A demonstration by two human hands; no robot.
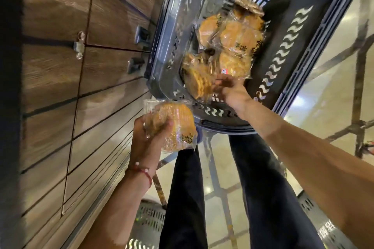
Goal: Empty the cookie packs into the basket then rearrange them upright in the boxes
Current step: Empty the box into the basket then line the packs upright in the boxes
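A cookie pack sits just outside the near rim of the basket, with the left hand curling its fingers round it. Other packs lie heaped inside. The right hand reaches in and pinches a second pack at the near end. I'd say they're gathering packs for the boxes, though none are in view. Next, that pack must lift clear.

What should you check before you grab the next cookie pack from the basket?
1. The left hand grips its cookie pack: ok, fingers curl round it.
2. The right hand has hold of the near pack: cannot tell, fingers touch it, blurred.
3. Several other packs lie in the basket: ok.
4. The cookie pack is outside the basket rim: ok.
5. The boxes are ready: cannot tell, none in view.
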